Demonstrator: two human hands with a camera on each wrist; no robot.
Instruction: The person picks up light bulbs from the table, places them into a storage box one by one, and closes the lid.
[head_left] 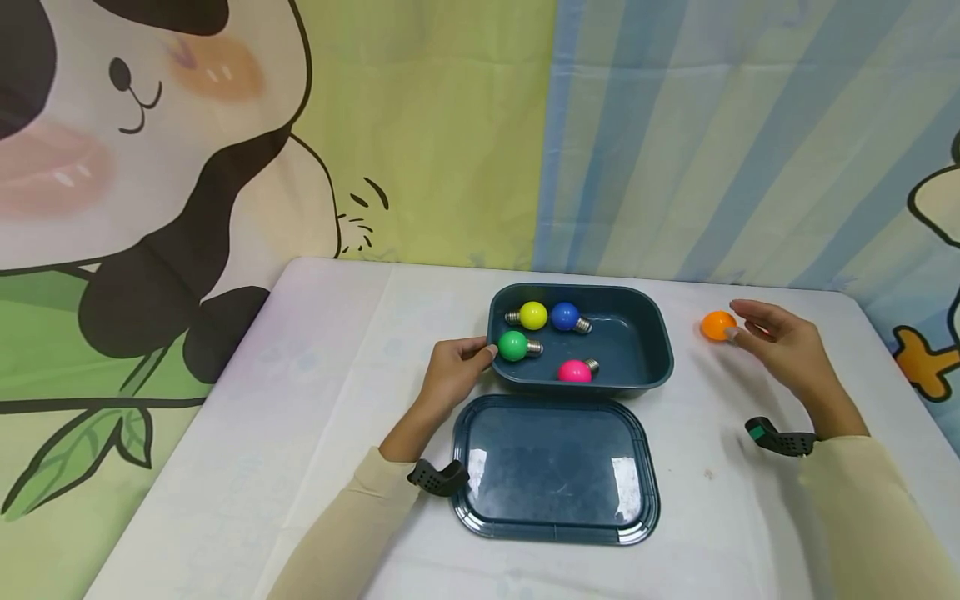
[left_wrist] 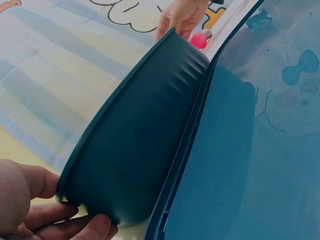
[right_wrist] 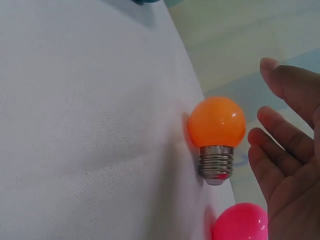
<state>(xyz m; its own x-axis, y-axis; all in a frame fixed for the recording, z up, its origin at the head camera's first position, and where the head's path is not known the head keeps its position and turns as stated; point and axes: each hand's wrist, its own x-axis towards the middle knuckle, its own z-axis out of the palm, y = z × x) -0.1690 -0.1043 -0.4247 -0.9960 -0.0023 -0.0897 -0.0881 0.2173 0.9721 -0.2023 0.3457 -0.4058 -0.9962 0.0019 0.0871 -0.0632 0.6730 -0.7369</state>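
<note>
The left hand (head_left: pixel 456 371) grips the left end of a dark blue-green plastic box (head_left: pixel 622 337), its thumb at the rim. Inside the box lie a yellow bulb (head_left: pixel 533 315), a blue bulb (head_left: pixel 565 316), a green bulb (head_left: pixel 513 346) and a pink bulb (head_left: pixel 574 372), all with metal screw bases. To the right of the box, an orange bulb (right_wrist: pixel 217 122) lies on the table. Beside it the right hand (head_left: pixel 783 350) has its fingers spread loosely, a small gap apart from the bulb in the right wrist view. Another pink bulb (right_wrist: pixel 241 223) shows there, out of sight in the head view.
A flat dark lid (head_left: pixel 555 467) lies in front of the box, close to its near side. White cloth covers the table (head_left: pixel 360 333). A printed fabric backdrop (head_left: pixel 442 125) with a panda hangs along the table's far edge.
</note>
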